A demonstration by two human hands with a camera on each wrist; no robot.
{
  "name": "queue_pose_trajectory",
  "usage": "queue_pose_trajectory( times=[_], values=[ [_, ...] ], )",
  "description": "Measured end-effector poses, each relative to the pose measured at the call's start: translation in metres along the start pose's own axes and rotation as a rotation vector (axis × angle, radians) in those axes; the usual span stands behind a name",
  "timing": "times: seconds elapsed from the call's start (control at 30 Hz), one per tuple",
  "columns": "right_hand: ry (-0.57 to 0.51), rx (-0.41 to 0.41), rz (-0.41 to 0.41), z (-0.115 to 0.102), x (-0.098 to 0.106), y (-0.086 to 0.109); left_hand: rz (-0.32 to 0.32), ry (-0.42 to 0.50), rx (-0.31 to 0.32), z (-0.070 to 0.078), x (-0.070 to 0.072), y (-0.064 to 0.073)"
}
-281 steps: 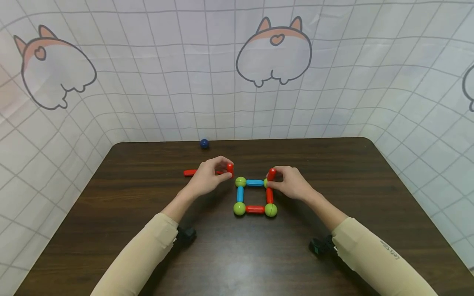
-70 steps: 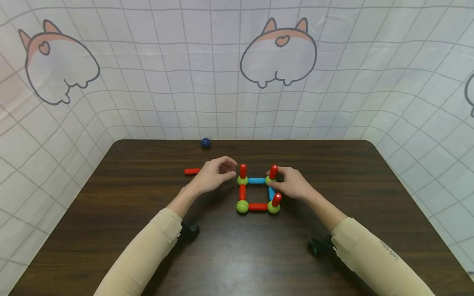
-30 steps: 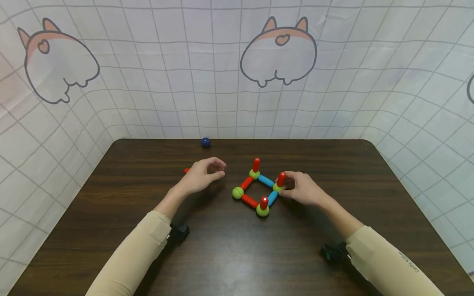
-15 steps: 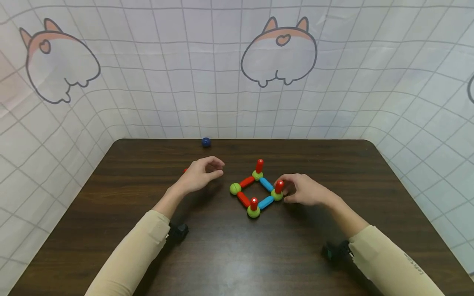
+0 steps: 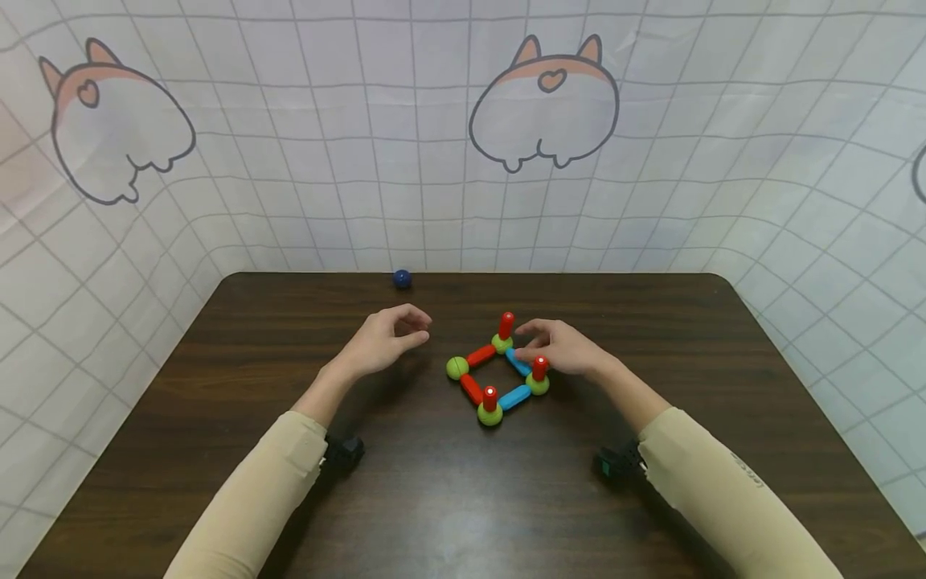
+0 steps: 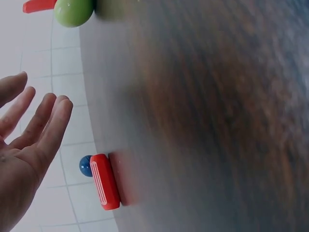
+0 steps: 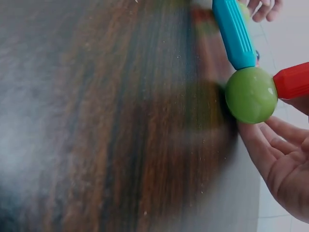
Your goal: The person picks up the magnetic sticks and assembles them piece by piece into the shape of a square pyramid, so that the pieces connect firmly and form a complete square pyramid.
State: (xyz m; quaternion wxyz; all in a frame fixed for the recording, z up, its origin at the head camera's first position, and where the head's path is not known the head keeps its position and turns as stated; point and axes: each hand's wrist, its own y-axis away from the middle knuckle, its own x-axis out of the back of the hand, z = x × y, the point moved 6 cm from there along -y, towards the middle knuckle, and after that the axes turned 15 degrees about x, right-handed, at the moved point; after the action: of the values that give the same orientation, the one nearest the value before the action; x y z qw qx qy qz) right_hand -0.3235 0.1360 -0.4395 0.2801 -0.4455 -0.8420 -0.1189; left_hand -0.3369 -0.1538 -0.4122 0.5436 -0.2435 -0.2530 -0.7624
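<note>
A four-sided frame of magnetic building sticks and green balls lies on the table, one corner toward me. Two sides are red sticks (image 5: 471, 389) and two are blue sticks (image 5: 514, 397). Red sticks stand upright on the far ball (image 5: 502, 344), the right ball (image 5: 538, 383) and the near ball (image 5: 489, 413); the left ball (image 5: 457, 368) has none. My right hand (image 5: 564, 346) hovers by the far right blue stick, fingers loosely bent; contact is unclear. Left of the frame, my left hand (image 5: 382, 342) holds nothing, its fingers relaxed.
A loose red stick (image 6: 105, 181) lies on the table beyond my left hand, hidden from the head view. The dark blue ball (image 5: 402, 279) sits at the table's back edge. A white gridded curtain (image 5: 347, 161) surrounds the wooden table (image 5: 463, 498) behind and at the sides.
Over the last seconds, upright red sticks were added and the frame was turned clockwise. My right hand has let go of the right corner and moved back and left; my left hand drew slightly left.
</note>
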Motion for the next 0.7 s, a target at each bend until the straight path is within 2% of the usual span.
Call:
queue_pose_trajectory(
  times=[0.3,0.53,0.7],
  values=[
    [0.001,0.019,0.000,0.003,-0.002,-0.001,0.008,-0.011,0.015,-0.001,0.006,0.002],
    [-0.008,-0.053,0.042,0.006,0.002,0.010,0.037,-0.029,0.016,-0.008,0.013,0.002],
    [-0.038,-0.079,0.080,0.007,0.003,0.016,0.073,-0.053,0.043,-0.016,0.021,0.003]
  ],
)
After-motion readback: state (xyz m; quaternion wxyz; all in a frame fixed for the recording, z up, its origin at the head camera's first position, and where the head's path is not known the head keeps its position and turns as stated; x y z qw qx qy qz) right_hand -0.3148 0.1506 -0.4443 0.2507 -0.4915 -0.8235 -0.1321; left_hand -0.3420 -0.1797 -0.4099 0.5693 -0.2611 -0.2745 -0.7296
